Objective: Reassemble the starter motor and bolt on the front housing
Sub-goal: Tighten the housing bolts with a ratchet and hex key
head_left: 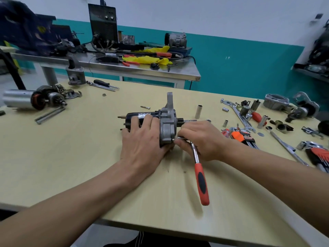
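While the starter motor [132,118] lies on its side near the middle of the pale wooden table [71,157], both hands are on the work. The grey front housing [166,129] sits against the right end of the black motor body, with its mounting ear standing upward.

Left hand [142,139]: laid over the near side of the motor, fingers curled across the black body and up against the housing, gripping it.

Right hand [201,139]: fingers closed round the head of a ratchet [200,177], which meets the lower near corner of the housing. The fastener itself is hidden by the fingertips. The ratchet's orange and black handle points toward the table's near edge, clear of the hand.

Other items noted: an upright socket [198,111] just behind the motor shaft; a loose bolt [145,107] behind the motor; an orange-holdered hex key set [240,137] to the right of the right hand; a long spanner [240,116] among small sockets; a dismantled second motor [35,98] at the far left; a steel bench [106,65] behind, carrying tools and yellow rags.
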Demonstrator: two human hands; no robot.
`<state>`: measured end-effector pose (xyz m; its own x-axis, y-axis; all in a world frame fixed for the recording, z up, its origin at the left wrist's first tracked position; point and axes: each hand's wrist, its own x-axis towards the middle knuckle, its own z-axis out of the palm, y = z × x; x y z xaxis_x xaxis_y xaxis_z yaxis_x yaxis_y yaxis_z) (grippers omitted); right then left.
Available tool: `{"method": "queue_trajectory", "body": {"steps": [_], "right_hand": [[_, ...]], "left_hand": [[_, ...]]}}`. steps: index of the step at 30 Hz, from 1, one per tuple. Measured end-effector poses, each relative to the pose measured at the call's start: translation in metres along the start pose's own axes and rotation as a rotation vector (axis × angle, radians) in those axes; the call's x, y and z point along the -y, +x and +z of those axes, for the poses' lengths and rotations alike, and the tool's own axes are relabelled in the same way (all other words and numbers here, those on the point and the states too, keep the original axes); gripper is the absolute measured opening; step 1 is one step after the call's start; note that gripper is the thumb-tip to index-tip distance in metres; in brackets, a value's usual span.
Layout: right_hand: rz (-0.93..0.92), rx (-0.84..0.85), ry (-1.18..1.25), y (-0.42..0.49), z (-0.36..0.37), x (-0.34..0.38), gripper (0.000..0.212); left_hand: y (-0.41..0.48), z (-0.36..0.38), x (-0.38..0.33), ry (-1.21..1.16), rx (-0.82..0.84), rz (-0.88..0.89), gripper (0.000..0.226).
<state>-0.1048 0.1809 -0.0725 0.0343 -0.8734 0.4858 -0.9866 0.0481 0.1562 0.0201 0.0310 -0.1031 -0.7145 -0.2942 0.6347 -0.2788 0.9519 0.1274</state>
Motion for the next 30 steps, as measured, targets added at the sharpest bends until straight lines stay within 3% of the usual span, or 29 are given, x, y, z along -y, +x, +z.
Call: {"method": "queue_trajectory", "body": {"steps": [2, 4, 8, 10, 11, 13, 17, 19, 23, 26, 30], "right_hand": [[0.087, -0.011, 0.063, 0.001, 0.001, 0.004, 0.033], [0.303, -0.033, 0.257, 0.002, 0.002, 0.014, 0.041], [1.053, 0.122, 0.921, 0.014, -0.009, 0.030, 0.046], [1.258, 0.203, 1.072, 0.016, -0.012, 0.032, 0.044], [1.262, 0.210, 1.084, 0.015, -0.012, 0.034, 0.045], [1.069, 0.143, 0.960, 0.010, -0.009, 0.037, 0.050], [0.204, -0.009, 0.087, -0.003, -0.005, 0.017, 0.043], [0.022, -0.018, -0.049, -0.004, -0.003, 0.006, 0.037], [0.100, -0.034, 0.018, -0.004, 0.002, 0.007, 0.035], [0.335, -0.034, 0.227, -0.002, 0.003, 0.015, 0.036], [0.636, 0.108, 0.494, 0.007, -0.006, 0.026, 0.049]], "left_hand": [[0.000, 0.000, -0.001, 0.009, -0.008, -0.003, 0.060], [0.000, 0.001, -0.002, 0.010, -0.015, -0.002, 0.060], [0.002, 0.002, -0.002, 0.006, -0.029, -0.002, 0.062], [0.001, 0.002, -0.002, -0.001, -0.028, 0.003, 0.062], [0.001, 0.003, -0.001, -0.001, -0.031, 0.005, 0.062], [0.001, 0.002, 0.000, -0.001, -0.034, 0.003, 0.063], [0.001, 0.002, 0.000, -0.026, -0.011, -0.007, 0.062], [0.002, 0.001, 0.003, -0.072, 0.000, -0.026, 0.063], [0.004, 0.000, 0.006, -0.191, -0.024, -0.070, 0.064], [0.004, 0.002, 0.005, -0.207, -0.025, -0.084, 0.063], [0.004, 0.004, 0.004, -0.212, -0.035, -0.095, 0.064]]}}
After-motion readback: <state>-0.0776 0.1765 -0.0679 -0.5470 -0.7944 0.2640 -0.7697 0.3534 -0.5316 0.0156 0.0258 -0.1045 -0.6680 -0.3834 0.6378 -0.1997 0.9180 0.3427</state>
